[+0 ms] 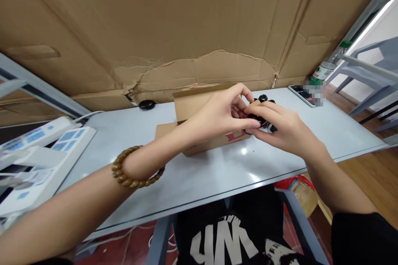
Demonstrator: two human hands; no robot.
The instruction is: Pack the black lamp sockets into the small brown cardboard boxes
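My left hand reaches over the open cardboard box, its thumb and curled fingers closed at a small glossy black round piece. From the right, my right hand pinches the same piece, its fingertips meeting those of my left hand. The fingers cover much of the piece, so its exact kind is unclear. Just behind my hands lie several similar shiny black round pieces, partly hidden. The box stands on the light table with its flaps up, and my left forearm crosses it.
A black round disc lies at the table's back edge. White power strips with plugs occupy the left. A phone and a green-capped bottle are at the far right. A large cardboard sheet walls off the back.
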